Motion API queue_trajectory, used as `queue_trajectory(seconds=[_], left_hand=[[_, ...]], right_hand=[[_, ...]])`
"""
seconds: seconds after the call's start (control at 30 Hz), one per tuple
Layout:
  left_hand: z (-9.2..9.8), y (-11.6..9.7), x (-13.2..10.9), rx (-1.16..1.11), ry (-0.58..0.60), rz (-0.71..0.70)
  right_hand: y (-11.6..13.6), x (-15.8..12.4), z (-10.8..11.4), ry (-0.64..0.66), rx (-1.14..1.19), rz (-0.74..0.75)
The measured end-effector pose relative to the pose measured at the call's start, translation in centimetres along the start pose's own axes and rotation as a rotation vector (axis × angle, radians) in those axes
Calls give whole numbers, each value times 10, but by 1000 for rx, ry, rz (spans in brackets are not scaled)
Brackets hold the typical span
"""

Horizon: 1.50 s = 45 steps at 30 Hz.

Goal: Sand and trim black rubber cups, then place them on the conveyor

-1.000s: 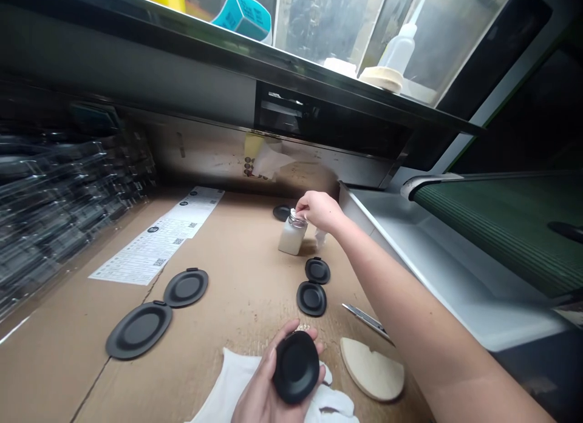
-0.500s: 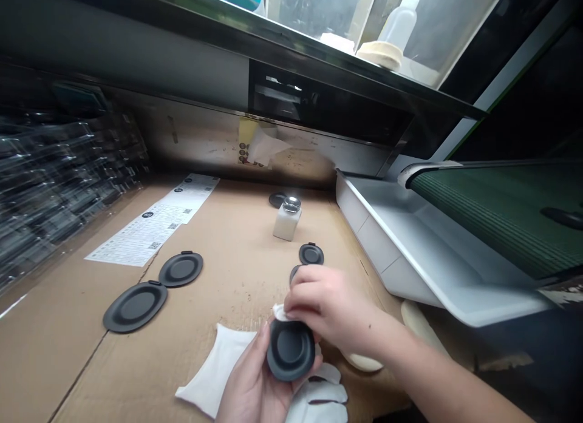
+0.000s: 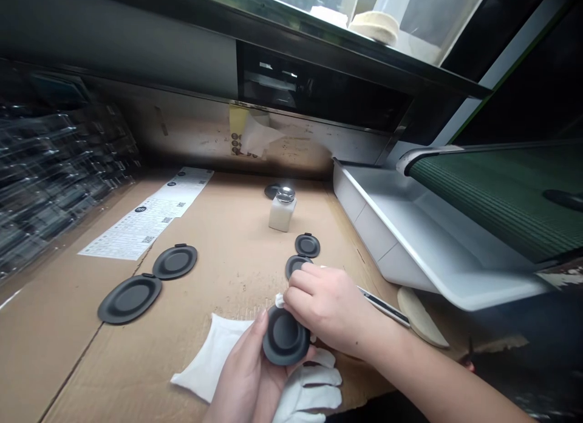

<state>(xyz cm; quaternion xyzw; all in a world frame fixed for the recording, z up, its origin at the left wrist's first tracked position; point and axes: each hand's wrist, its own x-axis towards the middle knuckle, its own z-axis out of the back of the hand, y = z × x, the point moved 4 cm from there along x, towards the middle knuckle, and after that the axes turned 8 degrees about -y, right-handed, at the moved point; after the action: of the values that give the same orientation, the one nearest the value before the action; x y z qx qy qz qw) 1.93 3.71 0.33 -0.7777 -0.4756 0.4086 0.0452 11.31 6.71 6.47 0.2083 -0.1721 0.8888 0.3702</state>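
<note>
My left hand cradles a black rubber oval cap with a recessed centre. My right hand pinches a small white wipe against the cap's upper edge. Under the cap lie a white cloth and a white glove on the cardboard work surface. A white bottle with a metal pump top stands beyond my hands. Several similar black caps lie around it, including one near my right hand and a larger one at the left.
A craft knife and a beige oval pad lie to the right of my right hand. Printed sheets with QR codes lie at the left, beside stacked clear trays. A white tray borders the right side.
My right hand has moved from the bottle top to the cap in my left hand, bringing the white wipe. The view has tilted slightly, and the bottle's metal top is now uncovered.
</note>
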Motion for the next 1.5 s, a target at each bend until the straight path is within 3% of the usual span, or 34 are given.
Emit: queue_trajectory(seconds=[0.13,0.23,0.4,0.5,0.67,0.93,1.03,1.17,1.3,1.5], left_hand=[[0,1,0,-14,74,10],[3,1,0,-36,113,36],[3,4,4,-113,179,68],[0,5,5,-157,226,34],[-1,5,3,-88,295,0],[2,7,3,-86,293,-32],[6,5,2,-47,273,-52],[9,2,0,59,325,-103],[9,1,1,172,347,-154],[8,3,0,220,300,-175]], right_hand=[[-7,-5,8,35,-57,-12],[-23,-10,21,7,-103,-119],[-29,-15,32,-107,148,-282],[-11,-12,20,-94,261,-232],[6,-13,3,-115,117,-104],[4,-23,24,-136,-101,-4],[-11,-29,32,-144,-177,-25],[-53,-41,29,-83,-370,-126],[-90,-56,7,10,-431,-184],[-114,-71,-33,89,-375,-313]])
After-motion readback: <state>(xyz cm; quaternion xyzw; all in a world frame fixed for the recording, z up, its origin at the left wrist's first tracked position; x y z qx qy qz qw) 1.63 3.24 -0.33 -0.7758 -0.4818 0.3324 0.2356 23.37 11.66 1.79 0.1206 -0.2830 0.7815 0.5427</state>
